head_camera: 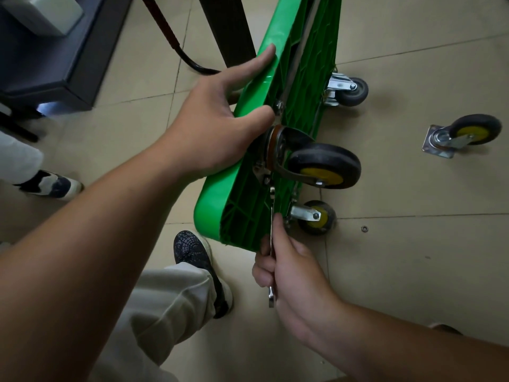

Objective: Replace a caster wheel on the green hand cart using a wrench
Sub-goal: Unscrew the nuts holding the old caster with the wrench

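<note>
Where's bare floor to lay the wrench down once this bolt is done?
Bare tile lies right of the right hand, below the small washer, and between the cart and the loose caster. It is crowded left of the cart, by the shoe, and around the mounted wheel where the wrench sits.

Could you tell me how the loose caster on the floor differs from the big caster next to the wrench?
The loose caster lies alone on the tiles, its square plate bare; the big caster sits against the green cart, beside the wrench in the right hand. The big caster's metal looks darker. Both have black tyres and yellow hubs.
</note>
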Demonstrator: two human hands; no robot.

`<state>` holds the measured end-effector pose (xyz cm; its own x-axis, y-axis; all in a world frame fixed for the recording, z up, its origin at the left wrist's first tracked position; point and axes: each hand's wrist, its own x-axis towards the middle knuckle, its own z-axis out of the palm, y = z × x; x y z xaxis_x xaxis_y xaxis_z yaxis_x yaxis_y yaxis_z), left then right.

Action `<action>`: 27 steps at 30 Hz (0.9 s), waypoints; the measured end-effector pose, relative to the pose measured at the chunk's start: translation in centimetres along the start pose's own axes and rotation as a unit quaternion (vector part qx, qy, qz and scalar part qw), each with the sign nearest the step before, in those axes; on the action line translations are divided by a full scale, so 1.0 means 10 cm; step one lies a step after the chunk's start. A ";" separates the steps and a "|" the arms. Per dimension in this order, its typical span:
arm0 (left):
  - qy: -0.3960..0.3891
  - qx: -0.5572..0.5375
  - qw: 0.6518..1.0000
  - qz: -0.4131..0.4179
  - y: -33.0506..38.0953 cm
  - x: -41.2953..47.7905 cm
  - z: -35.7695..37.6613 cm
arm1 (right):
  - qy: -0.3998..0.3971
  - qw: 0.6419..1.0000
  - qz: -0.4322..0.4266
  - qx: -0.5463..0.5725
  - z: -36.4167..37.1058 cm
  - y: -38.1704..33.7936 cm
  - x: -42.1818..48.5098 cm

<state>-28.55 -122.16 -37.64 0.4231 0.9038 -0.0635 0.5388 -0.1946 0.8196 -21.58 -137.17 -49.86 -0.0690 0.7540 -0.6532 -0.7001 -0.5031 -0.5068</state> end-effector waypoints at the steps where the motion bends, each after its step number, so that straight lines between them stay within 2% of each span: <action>1: 0.001 0.001 1.000 0.002 0.00 0.00 0.00 | -0.006 1.000 0.000 0.005 0.01 0.00 -0.01; 6: 0.001 0.003 1.000 0.004 -0.01 0.00 0.01 | -0.005 1.000 -0.005 0.019 0.05 -0.02 0.00; 11: 0.006 0.003 1.000 0.002 -0.01 0.00 0.00 | -0.003 0.998 -0.013 -0.063 0.08 -0.08 0.07; 15: 0.006 0.007 1.000 0.002 0.00 0.00 0.01 | -0.014 0.990 -0.053 -0.128 -0.03 -0.05 0.18; 19: 0.008 0.010 1.000 -0.003 0.00 0.00 0.00 | -0.022 0.970 -0.135 -0.199 -0.20 -0.16 0.52; 22: 0.013 0.015 1.000 -0.006 0.00 -0.01 -0.01 | 0.004 0.929 -0.220 -0.298 -0.32 -0.35 0.83; 24: 0.013 0.020 1.000 -0.007 0.00 -0.01 -0.01 | 0.005 0.905 -0.238 -0.354 -0.39 -0.45 0.95; 27: 0.009 0.015 1.000 -0.006 -0.01 0.00 0.00 | -0.002 0.896 -0.245 -0.371 -0.48 -0.48 0.98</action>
<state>-28.58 -122.14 -37.68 0.4037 0.9128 -0.0618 0.5655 -0.1958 0.8012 -15.47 -129.41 -56.49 0.1137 0.9617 -0.2495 0.0173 -0.2530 -0.9673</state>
